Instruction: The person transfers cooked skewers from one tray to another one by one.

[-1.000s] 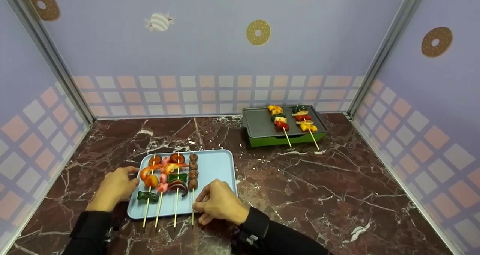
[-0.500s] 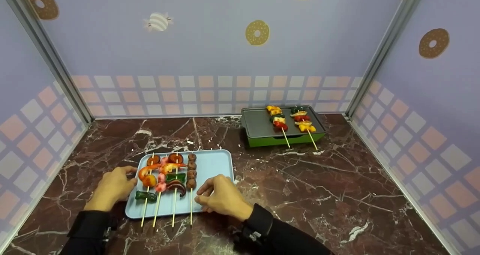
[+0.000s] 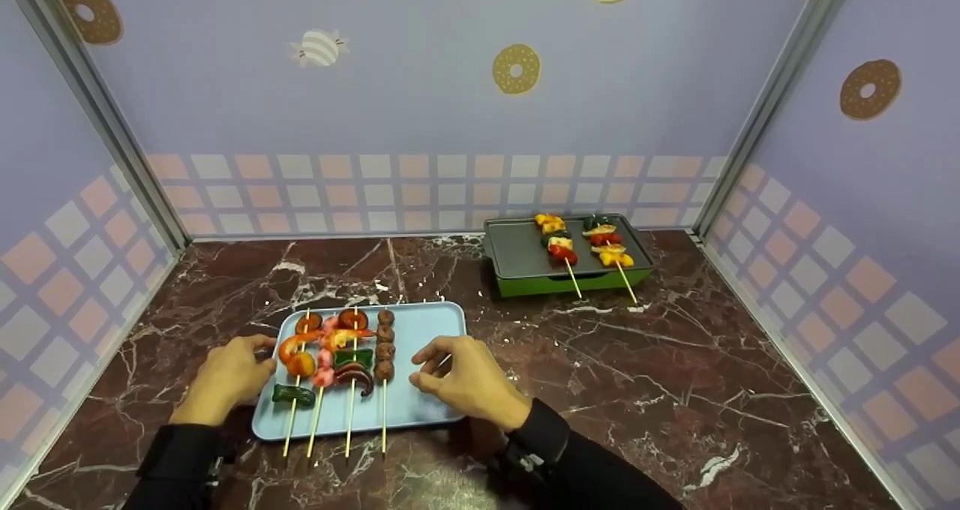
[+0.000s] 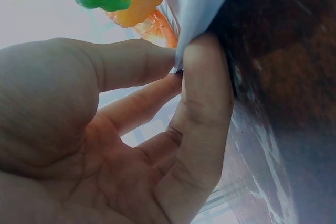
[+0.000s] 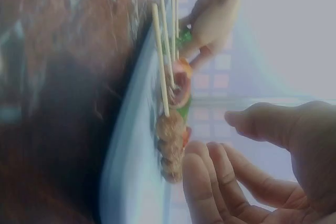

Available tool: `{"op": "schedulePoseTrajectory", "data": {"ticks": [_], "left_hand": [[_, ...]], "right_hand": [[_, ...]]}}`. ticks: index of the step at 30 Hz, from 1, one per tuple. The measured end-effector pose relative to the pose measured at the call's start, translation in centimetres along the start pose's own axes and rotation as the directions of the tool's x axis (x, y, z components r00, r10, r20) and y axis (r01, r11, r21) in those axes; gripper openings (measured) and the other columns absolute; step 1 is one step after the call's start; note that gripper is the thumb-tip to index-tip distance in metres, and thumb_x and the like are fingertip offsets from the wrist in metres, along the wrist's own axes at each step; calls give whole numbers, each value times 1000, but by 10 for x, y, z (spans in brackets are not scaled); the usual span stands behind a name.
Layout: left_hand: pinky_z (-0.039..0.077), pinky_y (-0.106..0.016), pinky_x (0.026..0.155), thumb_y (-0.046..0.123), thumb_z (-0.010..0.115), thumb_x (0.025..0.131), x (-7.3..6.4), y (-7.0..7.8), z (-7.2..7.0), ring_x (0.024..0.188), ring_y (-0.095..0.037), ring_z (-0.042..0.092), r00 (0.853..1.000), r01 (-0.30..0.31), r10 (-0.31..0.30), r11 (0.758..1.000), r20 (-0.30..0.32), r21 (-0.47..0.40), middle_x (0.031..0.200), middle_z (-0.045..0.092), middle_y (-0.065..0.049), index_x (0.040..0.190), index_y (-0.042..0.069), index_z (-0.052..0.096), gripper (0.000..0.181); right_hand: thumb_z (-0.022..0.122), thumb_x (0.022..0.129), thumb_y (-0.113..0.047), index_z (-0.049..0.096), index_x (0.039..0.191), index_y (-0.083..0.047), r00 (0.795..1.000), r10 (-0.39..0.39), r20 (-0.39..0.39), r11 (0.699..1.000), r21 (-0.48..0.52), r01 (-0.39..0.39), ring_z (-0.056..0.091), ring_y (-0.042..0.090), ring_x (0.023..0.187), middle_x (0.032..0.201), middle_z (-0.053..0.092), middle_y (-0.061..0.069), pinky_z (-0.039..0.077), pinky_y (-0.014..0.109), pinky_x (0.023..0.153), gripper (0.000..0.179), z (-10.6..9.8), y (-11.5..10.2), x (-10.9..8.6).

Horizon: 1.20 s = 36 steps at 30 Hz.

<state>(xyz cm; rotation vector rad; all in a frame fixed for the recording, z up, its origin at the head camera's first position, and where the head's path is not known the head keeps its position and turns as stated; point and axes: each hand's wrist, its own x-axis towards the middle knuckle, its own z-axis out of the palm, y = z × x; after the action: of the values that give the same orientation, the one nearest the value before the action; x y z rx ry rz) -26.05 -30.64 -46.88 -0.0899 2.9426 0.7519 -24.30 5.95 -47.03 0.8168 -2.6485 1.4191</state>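
Note:
My left hand (image 3: 231, 375) pinches the left rim of a light blue tray (image 3: 431, 322) between thumb and fingers, as the left wrist view shows. Over the tray's right half hovers my right hand (image 3: 469, 379), thumb and fingers apart and holding nothing. Several skewers lie side by side on the tray. Nearest the right hand is a meatball skewer (image 3: 385, 351). Left of it are a skewer with green pepper and a tentacle (image 3: 353, 356), one with pink balls (image 3: 324, 358), and one with a shrimp and a green piece (image 3: 298, 364). Their sticks overhang the front rim.
At the back right stands a green grill (image 3: 517, 285) with a grey plate. Two vegetable skewers (image 3: 561, 251) lie on it, sticks overhanging its front. The marbled tabletop (image 3: 637, 390) is bounded by walls (image 3: 420, 195) at the back and both sides.
My right hand has let go of the meatball skewer's stick and moved up and right, away from it. The left hand stays at the tray's rim.

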Motion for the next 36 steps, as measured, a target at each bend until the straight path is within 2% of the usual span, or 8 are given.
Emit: {"op": "schedulePoseTrajectory", "data": {"ticks": [7, 10, 14, 17, 22, 27, 31, 36], "left_hand": [[46, -42, 65, 19, 59, 100, 0, 1, 0, 76, -31, 58, 1000, 0, 0, 1000, -1, 1, 127, 62, -30, 143, 0, 57, 48], [46, -43, 66, 19, 60, 99, 0, 1, 0, 79, -33, 58, 1000, 3, -3, 1000, -5, 6, 125, 62, -32, 142, 1, 58, 47], [48, -49, 71, 19, 61, 98, 0, 1, 0, 89, -40, 60, 1000, -1, 1, 1000, -10, 14, 128, 60, -35, 141, 2, 60, 46], [49, -51, 73, 19, 61, 97, 0, 0, 0, 91, -42, 60, 1000, -8, 8, 1000, -14, 15, 127, 60, -35, 140, 2, 61, 46], [48, -47, 70, 18, 61, 97, 0, 1, -1, 84, -37, 60, 1000, -11, 11, 1000, -9, 11, 123, 62, -33, 140, 0, 60, 47], [47, -48, 71, 19, 61, 98, 0, 2, -2, 88, -39, 58, 1000, -14, 14, 1000, -9, 18, 128, 60, -34, 140, -1, 59, 47], [46, -45, 68, 19, 61, 98, 0, 2, -2, 82, -36, 58, 1000, -6, 6, 1000, -2, 13, 124, 62, -33, 141, -1, 59, 47], [45, -46, 69, 19, 61, 99, 1, 2, -1, 84, -37, 56, 1000, -2, 2, 1000, -3, 17, 125, 61, -34, 141, 0, 59, 46]], "right_hand": [[82, 90, -24, 76, 105, -17, 998, -32, -56, 999, -15, 31, 69, 8, 77, 91, 73, -9, 56, 25, 70, 18, -19, 5, 1], [82, 90, -25, 75, 107, -16, 997, -20, -73, 1000, -18, 19, 70, 8, 81, 98, 74, -5, 56, 25, 73, 21, -26, 9, 0], [81, 91, -24, 74, 110, -13, 995, -26, -94, 1000, -17, 25, 70, 11, 84, 103, 74, 2, 59, 31, 77, 23, -36, 15, 0], [81, 91, -24, 74, 111, -13, 993, -31, -111, 999, -24, 29, 70, 13, 84, 104, 74, 3, 59, 33, 78, 23, -43, 18, 0], [80, 92, -26, 73, 112, -15, 992, -15, -122, 999, -47, 9, 70, 12, 86, 103, 72, -1, 57, 26, 77, 23, -54, 24, 0], [79, 93, -25, 72, 113, -14, 992, -14, -126, 999, -47, 8, 71, 14, 86, 103, 74, 6, 57, 26, 77, 24, -64, 30, 3], [78, 93, -22, 73, 113, -11, 988, -19, -151, 999, -41, 13, 71, 17, 88, 106, 73, 11, 59, 32, 80, 23, -74, 35, 4], [78, 93, -20, 73, 113, -9, 980, -32, -197, 997, -79, 17, 71, 19, 88, 104, 73, 10, 59, 43, 81, 24, -88, 45, 9]]}}
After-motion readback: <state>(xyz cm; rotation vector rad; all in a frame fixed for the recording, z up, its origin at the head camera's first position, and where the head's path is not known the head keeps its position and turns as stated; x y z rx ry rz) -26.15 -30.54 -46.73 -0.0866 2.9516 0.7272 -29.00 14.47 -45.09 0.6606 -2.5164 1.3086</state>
